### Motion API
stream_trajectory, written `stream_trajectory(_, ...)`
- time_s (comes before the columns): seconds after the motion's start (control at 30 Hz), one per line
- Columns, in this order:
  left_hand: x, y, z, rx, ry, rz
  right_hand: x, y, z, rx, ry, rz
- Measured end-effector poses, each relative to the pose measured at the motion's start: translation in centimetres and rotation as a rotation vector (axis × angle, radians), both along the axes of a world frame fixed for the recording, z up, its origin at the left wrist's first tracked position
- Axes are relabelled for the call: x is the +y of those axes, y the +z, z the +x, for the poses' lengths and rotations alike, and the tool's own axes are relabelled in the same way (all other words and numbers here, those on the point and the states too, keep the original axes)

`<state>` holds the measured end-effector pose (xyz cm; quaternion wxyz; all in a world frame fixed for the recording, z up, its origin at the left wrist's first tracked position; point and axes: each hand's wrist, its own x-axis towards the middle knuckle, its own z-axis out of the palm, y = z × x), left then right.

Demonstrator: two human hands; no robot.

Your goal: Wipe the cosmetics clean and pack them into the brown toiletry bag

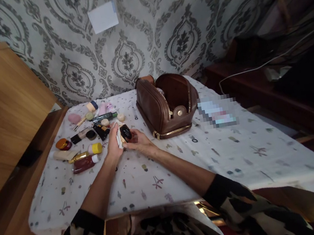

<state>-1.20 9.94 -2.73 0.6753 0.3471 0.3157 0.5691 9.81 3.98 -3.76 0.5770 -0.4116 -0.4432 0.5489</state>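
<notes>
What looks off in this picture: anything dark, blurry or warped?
Head view: the upper right corner sinks into darkness; head view: shadow fills much of the open brown bag; head view: a pixelated patch hides detail beside it; head view: print on the black-faced item between left hand and right hand is too soft to read; head view: patterned sleeves look stretched.

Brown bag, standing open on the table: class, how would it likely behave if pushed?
The brown bag would probably slide rather than tip, since it sits broad and low. Its leathery sides may flex where the unzipped top gapes.
</notes>
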Motion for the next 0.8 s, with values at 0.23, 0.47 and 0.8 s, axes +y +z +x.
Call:
stream_trajectory(0.23, -1.2, 2.4, -0.4, 0.221, -0.105, 0.162, 0.0, -0.6, 0.2, -0.083, -0.003, 0.067)
stream_trajectory(0.47, 0.2, 1.8, -1.4, 0.241, -0.066, 0.173, -0.8, 0.1, -0.3, -0.036, 0.162, 0.073)
stream_trajectory(0.8, -0.8, 0.3, 0.2, 0.330, -0.044, 0.239, -0.2, 0.1, 0.0, 0.223, 0.040, -0.104)
